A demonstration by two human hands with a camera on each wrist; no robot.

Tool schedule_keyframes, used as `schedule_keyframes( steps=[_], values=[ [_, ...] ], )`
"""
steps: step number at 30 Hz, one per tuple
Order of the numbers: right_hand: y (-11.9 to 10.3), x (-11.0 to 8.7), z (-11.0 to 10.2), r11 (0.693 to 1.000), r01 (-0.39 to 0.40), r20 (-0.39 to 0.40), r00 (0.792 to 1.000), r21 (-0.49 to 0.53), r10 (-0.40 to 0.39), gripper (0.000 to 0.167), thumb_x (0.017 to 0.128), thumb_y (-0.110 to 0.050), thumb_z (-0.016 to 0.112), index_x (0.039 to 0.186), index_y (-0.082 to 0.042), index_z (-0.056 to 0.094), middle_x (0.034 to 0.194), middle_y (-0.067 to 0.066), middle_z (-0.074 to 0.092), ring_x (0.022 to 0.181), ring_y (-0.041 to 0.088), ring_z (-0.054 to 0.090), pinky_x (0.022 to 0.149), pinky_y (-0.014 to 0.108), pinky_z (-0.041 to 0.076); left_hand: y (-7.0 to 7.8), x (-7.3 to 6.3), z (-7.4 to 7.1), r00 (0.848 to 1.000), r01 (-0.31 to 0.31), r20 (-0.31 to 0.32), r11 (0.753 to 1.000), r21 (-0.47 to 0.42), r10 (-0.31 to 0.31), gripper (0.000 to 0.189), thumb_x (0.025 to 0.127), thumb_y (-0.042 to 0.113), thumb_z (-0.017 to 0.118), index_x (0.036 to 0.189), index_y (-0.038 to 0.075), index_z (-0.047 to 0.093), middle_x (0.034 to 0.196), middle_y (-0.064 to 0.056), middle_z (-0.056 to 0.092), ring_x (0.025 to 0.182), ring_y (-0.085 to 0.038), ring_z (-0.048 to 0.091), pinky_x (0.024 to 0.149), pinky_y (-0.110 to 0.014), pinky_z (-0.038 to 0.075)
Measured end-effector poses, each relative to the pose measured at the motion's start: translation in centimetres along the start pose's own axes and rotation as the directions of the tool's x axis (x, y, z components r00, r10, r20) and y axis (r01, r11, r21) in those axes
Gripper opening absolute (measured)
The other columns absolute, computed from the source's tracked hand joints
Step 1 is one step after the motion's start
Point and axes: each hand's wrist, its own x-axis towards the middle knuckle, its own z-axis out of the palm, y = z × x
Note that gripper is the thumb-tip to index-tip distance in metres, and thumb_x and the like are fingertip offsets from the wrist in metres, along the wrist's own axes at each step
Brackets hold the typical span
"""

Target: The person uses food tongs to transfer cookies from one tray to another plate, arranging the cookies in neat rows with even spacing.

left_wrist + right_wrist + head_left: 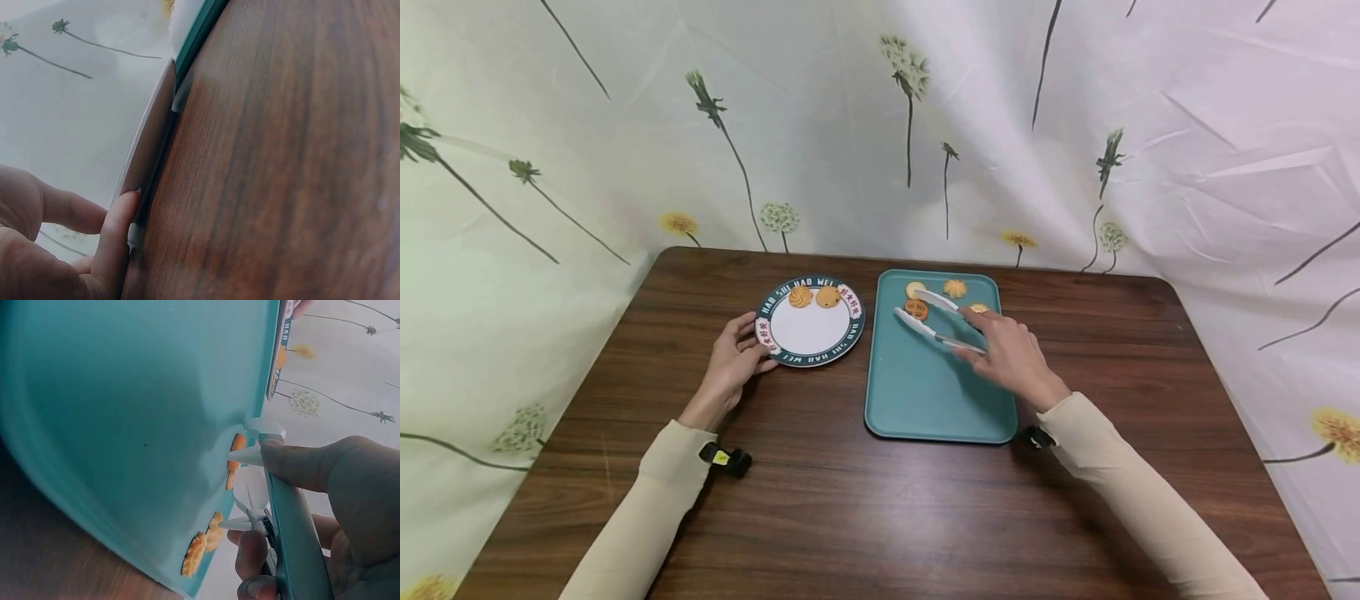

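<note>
- Head view: we see the left hand (735,354) grasping the patterned plate (808,333) by its left rim, thumb and fingers pinching the edge.
- On that plate we find a swirled cookie (800,297) and a speckled cookie (828,297), side by side near the far rim.
- The right hand (1011,350) grasps the tongs (937,300) above the teal tray (940,408), fingers curled about the handles; we see the tips spread apart.
- Between those tips lies a brown cookie (916,310); we cannot tell whether they touch it.
- Just beyond it we see a pale round cookie (913,288), with a flower-shaped cookie (955,288) to the right.
- Plate and tray stand near each other on the wooden table (850,517).
</note>
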Motion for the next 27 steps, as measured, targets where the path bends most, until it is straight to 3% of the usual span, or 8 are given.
schedule_keyframes(
  steps=[10,27],
  values=[
    [0.2,-0.4,-0.1,1.000,0.001,-0.005,1.000,-0.002,-0.001,0.069,0.094,-0.042,0.077,0.154,-0.017,0.054,0.138,0.019,0.067,0.071,0.025,0.062,0.049,0.034,0.049,0.0,0.1,-0.2,1.000,0.001,-0.001,1.000,0.005,-0.001,0.073,0.105,-0.003,0.045,0.168,0.014,0.013,0.172,-0.016,0.020,0.140,-0.029,0.043,0.083,-0.014,0.063],
    [0.9,-1.4,-0.2,1.000,-0.006,-0.006,1.000,0.015,0.006,0.068,0.096,-0.043,0.074,0.153,-0.014,0.054,0.144,0.021,0.064,0.071,0.026,0.066,0.044,0.031,0.047,-0.1,0.1,0.0,1.000,0.012,-0.004,1.000,0.005,-0.012,0.073,0.105,-0.002,0.045,0.168,0.015,0.013,0.172,-0.015,0.020,0.141,-0.029,0.042,0.083,-0.014,0.063]
  ],
)
